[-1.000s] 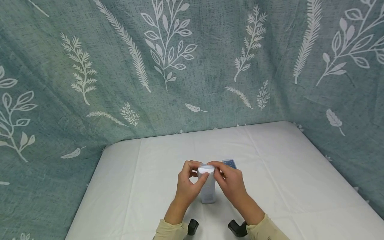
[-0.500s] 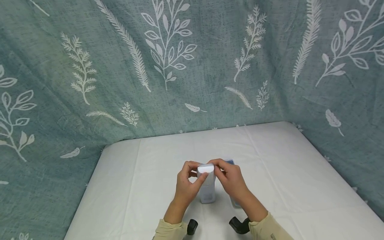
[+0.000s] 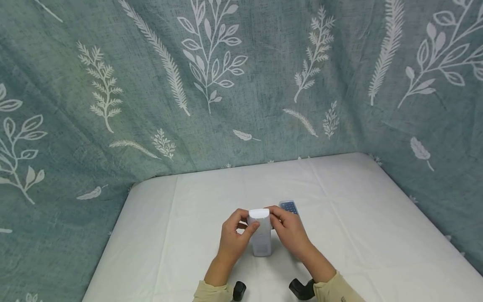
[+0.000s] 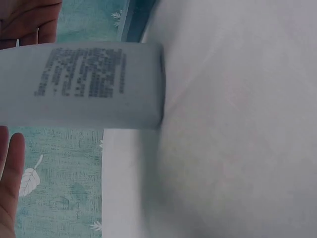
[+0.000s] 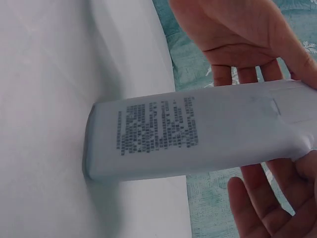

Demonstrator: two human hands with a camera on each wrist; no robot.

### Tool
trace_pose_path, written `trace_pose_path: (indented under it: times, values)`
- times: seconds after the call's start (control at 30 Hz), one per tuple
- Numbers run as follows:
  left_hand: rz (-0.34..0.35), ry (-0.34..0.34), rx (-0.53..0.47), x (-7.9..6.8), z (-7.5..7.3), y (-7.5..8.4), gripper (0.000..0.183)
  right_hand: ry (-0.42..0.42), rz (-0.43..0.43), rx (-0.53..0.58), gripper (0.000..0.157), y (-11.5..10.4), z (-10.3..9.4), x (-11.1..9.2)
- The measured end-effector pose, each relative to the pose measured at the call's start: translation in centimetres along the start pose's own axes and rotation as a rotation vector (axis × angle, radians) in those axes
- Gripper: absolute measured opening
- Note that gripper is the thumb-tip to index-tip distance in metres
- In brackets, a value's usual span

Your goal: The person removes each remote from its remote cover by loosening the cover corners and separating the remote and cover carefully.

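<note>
A slim white case (image 3: 261, 239) with rounded edges stands upright on the table, its white top end uppermost. Dark printed text covers its lower face in both wrist views; a small notch shows near the top in the right wrist view. At its upper left, my left hand (image 3: 235, 235) holds it, thumb on the near face and fingers around the side and back. My right hand (image 3: 289, 230) pinches the upper right corner with thumb and index finger. Part of a pale, flat object with rows of blue spots (image 3: 288, 206), remote-like, shows behind the right hand; the rest is hidden.
A white cloth (image 3: 196, 235) covers the table. Behind it hangs a green-blue curtain (image 3: 234, 100) with white leaf prints, which also closes off the sides. Black pieces (image 3: 302, 289) sit at the wrists by the beige sleeves (image 3: 213, 291).
Both hands have shifted slightly downward on the white case, with the left thumb lower on its face. My right hand moved a little, covering and then uncovering the blue-spotted object's far end.
</note>
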State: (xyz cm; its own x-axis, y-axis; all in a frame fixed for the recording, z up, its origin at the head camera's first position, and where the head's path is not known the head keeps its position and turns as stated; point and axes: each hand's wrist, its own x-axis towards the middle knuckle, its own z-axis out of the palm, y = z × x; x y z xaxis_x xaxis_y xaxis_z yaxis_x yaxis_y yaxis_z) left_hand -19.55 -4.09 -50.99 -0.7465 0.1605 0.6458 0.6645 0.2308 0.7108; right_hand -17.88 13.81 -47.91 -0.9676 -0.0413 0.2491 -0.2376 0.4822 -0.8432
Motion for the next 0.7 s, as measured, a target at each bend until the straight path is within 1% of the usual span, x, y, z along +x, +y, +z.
trace_pose_path:
  times: [0.07,0.2,0.23,0.37,0.5,0.6,0.7]
  values:
    - [-0.023,-0.012,0.019,-0.2,-0.1,-0.1,0.017,-0.004,0.01,-0.012,0.017,0.1,0.0,0.0]
    - [-0.068,-0.039,0.033,-0.8,-0.2,-0.4,0.015,-0.028,0.058,-0.025,0.017,0.3,0.0,0.2]
    - [-0.085,-0.048,0.031,-1.0,-0.2,-0.5,0.015,-0.036,0.069,-0.019,0.017,0.4,0.0,0.2]
    - [-0.115,-0.061,0.029,-1.3,-0.1,-0.6,0.016,-0.054,0.084,0.016,0.019,0.5,-0.1,0.2]
    - [-0.13,-0.068,0.035,-1.6,-0.1,-0.7,0.017,-0.037,0.097,0.034,0.022,0.8,-0.1,-0.1]
    - [-0.146,-0.073,0.019,-1.7,0.0,-0.6,0.017,0.002,0.073,0.039,0.025,1.1,0.0,-0.4]
    - [-0.167,-0.072,-0.004,-1.7,0.0,-0.4,0.017,0.054,-0.017,0.04,0.027,1.3,0.0,-0.6]
